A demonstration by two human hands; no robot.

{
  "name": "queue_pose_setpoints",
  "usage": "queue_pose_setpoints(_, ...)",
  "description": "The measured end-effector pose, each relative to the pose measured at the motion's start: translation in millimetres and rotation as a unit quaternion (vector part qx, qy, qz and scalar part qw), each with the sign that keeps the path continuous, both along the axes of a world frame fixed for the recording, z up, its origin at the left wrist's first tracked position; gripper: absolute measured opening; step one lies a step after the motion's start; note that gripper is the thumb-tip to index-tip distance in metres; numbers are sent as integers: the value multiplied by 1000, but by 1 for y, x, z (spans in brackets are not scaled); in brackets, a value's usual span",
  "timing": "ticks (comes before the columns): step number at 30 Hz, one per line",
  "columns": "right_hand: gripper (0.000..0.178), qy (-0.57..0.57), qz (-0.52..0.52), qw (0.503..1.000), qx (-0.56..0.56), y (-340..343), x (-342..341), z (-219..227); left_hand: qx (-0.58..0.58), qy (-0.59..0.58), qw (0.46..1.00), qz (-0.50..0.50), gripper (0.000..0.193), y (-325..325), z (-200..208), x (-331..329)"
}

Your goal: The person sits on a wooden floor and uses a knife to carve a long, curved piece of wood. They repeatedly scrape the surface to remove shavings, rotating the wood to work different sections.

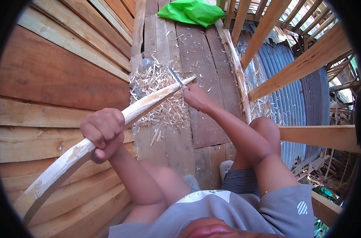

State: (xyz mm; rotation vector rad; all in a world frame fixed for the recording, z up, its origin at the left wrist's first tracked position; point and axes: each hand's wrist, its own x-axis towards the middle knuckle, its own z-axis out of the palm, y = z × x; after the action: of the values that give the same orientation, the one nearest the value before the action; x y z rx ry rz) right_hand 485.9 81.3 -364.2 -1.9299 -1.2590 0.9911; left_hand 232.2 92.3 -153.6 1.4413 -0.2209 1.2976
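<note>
A long, pale, curved wooden pole (148, 99) slants across in front of me, from the lower left up to a narrowed tip near the middle. My left hand (104, 133) is wrapped round it at about mid-length. Close to the tip, my right hand (195, 98) grips a knife (175, 77), whose handle is hidden in my fist. The blade lies across the pole and appears to touch it, its point toward the upper left. Beneath the tip, a heap of wood shavings (160, 109) covers the floorboards.
Plank walling (61, 73) rises close on my left. A clear plastic container (145, 64) sits among the shavings. Farther off lies a bright green bag (191, 12) on the plank floor (206, 131). Slanted railing posts (299, 59) and corrugated metal sheets (285, 87) are on the right.
</note>
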Motion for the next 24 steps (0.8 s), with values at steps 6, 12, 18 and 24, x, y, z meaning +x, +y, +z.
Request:
queue_pose_setpoints(6, 45, 35, -15, 993, -107, -5, -4, 27, 13, 5, 1000, -7, 41, 2, 2, -3)
queue_pose_setpoints(12, 45, 106, -32, 993, -48, -9, -10, 27, 6, 4, 1000, -2, 41, 1, -2, -4)
queue_pose_setpoints(18, 44, 43, -40, 994, -87, 0, -19, 34, -6, 3, 1000, 21, 40, -3, -3, -5)
queue_pose_setpoints(24, 46, 70, -6, 992, -107, -4, 3, 17, -3, 5, 1000, 5, 39, -1, -3, -5)
